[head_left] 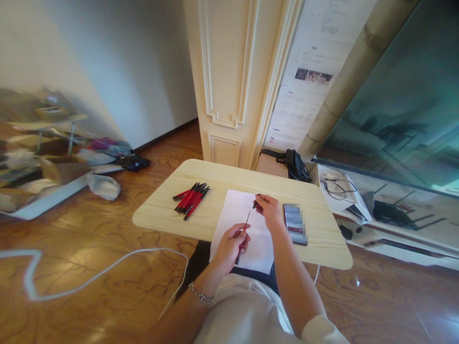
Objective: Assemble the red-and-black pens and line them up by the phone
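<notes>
My left hand [231, 243] is closed around the red barrel of a pen [241, 247], held at a slant above a white sheet of paper [226, 215]. A thin refill [248, 218] sticks up out of the barrel's upper end. Just above it, my right hand [269, 210] pinches a small black pen part [255, 203], apart from the refill. Whether that part is a cap or a tip section, I cannot tell. To the left of the paper lies a loose pile of several red and black pens [191, 199].
A phone [295, 223] lies right of the paper on the pale wooden table [161, 205]. A white cable [107, 272] runs over the floor at left, near a cluttered low shelf [43, 205]. A black bag [296, 165] and a TV cabinet [394, 229] stand beyond the table.
</notes>
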The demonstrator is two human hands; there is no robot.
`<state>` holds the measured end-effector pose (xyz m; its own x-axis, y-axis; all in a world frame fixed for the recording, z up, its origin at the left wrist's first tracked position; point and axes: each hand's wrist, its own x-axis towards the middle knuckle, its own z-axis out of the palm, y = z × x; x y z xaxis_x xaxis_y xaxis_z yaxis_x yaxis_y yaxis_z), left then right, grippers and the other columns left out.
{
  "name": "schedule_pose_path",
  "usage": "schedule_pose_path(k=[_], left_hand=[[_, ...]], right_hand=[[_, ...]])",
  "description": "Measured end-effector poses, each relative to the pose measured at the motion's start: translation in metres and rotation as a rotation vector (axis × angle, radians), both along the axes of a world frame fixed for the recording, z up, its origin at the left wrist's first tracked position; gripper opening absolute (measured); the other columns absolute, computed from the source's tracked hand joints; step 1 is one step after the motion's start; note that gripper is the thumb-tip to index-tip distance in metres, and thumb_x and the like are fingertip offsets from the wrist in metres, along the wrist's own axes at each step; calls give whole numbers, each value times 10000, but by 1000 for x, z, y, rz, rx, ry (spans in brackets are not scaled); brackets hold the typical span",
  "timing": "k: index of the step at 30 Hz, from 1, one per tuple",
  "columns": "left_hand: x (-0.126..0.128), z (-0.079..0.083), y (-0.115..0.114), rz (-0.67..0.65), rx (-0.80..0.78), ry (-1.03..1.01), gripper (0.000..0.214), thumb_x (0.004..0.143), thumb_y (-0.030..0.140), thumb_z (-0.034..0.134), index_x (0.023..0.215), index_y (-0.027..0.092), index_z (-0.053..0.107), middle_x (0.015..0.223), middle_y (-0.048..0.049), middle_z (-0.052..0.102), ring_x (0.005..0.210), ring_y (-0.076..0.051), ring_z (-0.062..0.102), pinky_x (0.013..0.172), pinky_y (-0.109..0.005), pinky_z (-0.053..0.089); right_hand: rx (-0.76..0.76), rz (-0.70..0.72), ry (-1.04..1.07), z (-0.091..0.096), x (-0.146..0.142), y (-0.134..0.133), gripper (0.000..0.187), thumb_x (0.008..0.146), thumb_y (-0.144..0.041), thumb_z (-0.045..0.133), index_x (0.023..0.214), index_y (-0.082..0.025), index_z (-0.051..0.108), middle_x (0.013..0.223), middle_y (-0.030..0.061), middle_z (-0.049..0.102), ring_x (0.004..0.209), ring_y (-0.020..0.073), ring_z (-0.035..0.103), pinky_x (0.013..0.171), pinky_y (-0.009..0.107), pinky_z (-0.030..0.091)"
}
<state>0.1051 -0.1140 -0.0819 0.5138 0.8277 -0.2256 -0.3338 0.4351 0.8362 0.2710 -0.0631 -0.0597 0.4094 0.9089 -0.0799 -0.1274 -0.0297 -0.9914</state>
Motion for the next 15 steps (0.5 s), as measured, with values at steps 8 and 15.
schedule_pose_path(k=[8,15], left_hand=[[-17,-2,7,141,-11,-30,380,714,356,686,1023,153,597,667,0,560,479,-65,471,429,-188,276],[-21,-2,11,180,-23,-61,412,694,370,706,1028,154,596,676,-5,570,498,-70,489,436,-183,292]], right_hand=[[-212,50,-517,-16,-31,15,348,683,-381,659,957,-168,635,657,29,663,588,156,589,580,266,424],[-295,70,-1024,-20,-51,25,156,776,-335,586,761,-191,645,800,96,689,790,223,619,690,304,398]])
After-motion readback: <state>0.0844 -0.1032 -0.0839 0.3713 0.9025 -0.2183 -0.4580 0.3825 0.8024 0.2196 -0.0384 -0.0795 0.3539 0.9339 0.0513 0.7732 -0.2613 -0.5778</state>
